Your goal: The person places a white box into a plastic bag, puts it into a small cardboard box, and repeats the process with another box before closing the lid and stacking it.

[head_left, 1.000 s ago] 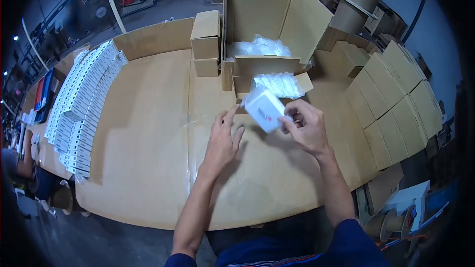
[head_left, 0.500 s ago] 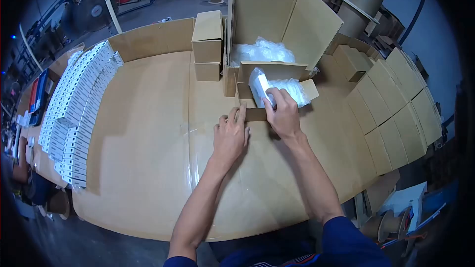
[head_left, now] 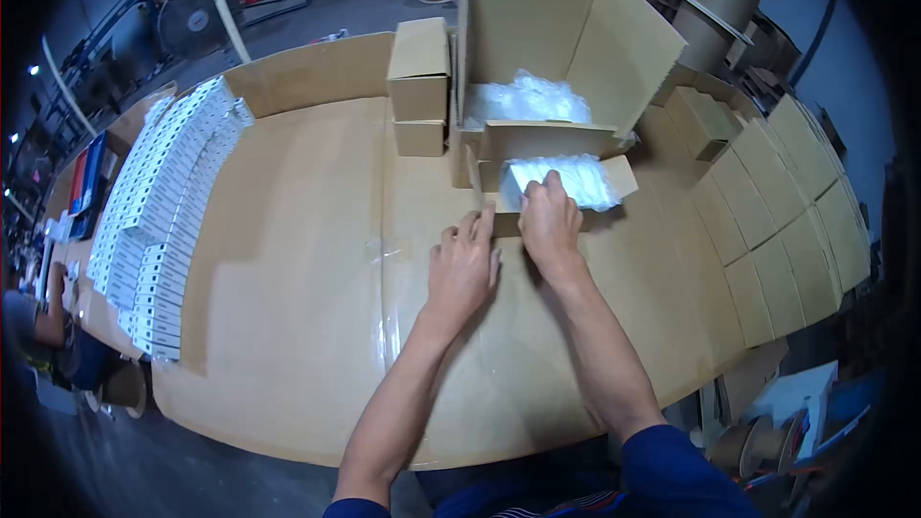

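A small cardboard box (head_left: 552, 141) stands open in front of me, its lid flap raised at the back. Clear-wrapped white packs (head_left: 580, 180) lie side by side inside it. My right hand (head_left: 552, 227) reaches over the front wall with curled fingers closed on the leftmost wrapped pack; the fingertips are partly hidden. At the box's front left corner, my left hand (head_left: 462, 264) touches the cardboard, holding nothing, with fingers stretched out and thumb apart.
Behind the small box rises a large open carton (head_left: 518, 19) with clear plastic wrap (head_left: 532, 101) in it. Closed boxes (head_left: 419, 82) stand left of it, more boxes (head_left: 777, 230) at right. Stacked white cartons (head_left: 168, 221) line the left edge. Another person's arm (head_left: 53, 302) shows far left.
My right hand has moved the tilted wrapped pack down into the box, where it now lies against the others. My left hand stays at the box corner. The whole view has shifted slightly.
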